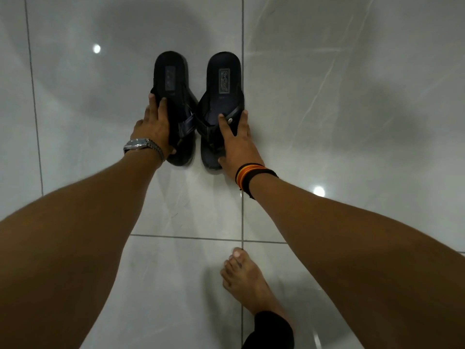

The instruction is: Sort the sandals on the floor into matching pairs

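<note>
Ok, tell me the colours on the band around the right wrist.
The wristband is mostly black with orange, yellow and red stripes, best seen in the head view.

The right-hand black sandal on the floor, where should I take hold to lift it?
Take the right sandal by its strap, coming from above at the near end. It lies sole-down, heel pointing away, so the raised strap arches clear of the footbed. The right hand already rests there, fingers over the strap.
</note>
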A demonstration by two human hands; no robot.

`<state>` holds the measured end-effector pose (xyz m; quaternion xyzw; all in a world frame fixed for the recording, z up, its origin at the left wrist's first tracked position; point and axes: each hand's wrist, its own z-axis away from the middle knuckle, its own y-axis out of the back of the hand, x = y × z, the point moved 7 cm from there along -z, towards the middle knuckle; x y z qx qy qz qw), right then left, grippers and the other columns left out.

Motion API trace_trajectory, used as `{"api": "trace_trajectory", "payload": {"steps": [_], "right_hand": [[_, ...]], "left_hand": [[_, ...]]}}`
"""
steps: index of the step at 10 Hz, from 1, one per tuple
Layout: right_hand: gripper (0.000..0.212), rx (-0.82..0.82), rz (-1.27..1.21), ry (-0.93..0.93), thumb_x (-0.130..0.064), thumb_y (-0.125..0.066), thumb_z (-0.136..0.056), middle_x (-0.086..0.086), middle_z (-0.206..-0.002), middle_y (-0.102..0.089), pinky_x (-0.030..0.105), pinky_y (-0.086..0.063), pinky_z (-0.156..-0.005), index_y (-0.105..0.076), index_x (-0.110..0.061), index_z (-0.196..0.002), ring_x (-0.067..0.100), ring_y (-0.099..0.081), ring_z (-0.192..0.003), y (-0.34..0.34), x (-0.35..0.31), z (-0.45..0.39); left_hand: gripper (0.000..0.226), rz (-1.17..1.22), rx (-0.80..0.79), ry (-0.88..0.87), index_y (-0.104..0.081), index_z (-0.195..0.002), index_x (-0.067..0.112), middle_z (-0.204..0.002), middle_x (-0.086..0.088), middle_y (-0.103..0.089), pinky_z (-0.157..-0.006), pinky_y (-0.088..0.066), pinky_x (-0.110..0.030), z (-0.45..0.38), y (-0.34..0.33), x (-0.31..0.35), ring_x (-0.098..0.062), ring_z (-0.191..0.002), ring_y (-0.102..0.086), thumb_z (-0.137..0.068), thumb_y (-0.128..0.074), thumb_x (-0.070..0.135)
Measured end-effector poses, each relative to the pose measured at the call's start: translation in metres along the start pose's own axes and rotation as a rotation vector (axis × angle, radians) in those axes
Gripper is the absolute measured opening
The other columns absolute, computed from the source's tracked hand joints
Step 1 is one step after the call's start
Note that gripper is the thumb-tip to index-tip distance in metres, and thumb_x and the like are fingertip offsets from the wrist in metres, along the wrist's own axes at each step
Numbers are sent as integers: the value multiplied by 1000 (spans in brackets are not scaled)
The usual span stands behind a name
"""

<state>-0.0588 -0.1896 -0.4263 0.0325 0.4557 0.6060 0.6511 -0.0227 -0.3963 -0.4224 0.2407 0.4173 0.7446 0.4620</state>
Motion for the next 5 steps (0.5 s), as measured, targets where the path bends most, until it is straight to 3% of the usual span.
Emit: {"api": "trace_trajectory", "payload": {"steps": [1,2,3,4,5], "right_hand": [[100,3,-63,26,0,-67,-93,19,-172,16,38,-39,-121,-5,-28,-166,37,-18,-159,11,0,18],[98,-22,-82,36,-1,-65,-94,14,-173,14,35,-45,-115,-4,-28,-166,35,-29,-155,21,6,53],[86,-64,-82,12,-15,-64,-99,3,-174,13,26,-46,-108,-11,-26,-166,26,-43,-149,44,26,122],[74,-97,-135,-29,-28,-61,-102,-4,-175,-1,22,-32,-117,-20,-28,-164,17,-36,-153,73,42,172],[51,-72,-342,-11,-56,-63,-94,-25,-153,-49,27,-34,-124,-52,-46,-143,0,-50,-141,122,56,292]], "left_hand": [[108,-28,110,-22,-3,-160,14,-167,-20,1,-120,-24,-57,14,22,19,-42,-151,-17,-82,-77,21],[95,8,166,-25,-4,-160,12,-168,-19,1,-124,-16,-53,32,50,40,-37,-154,-7,-92,-66,31],[77,42,270,-58,-5,-161,12,-168,-17,3,-126,-8,-50,66,97,82,-33,-155,-1,-102,-40,48],[73,66,345,-53,-6,-161,12,-168,-16,4,-126,-4,-49,85,148,112,-31,-155,3,-103,-28,51],[72,125,492,-80,-6,-161,10,-168,-17,5,-126,-2,-49,114,246,157,-31,-155,3,-104,-22,51]]}}
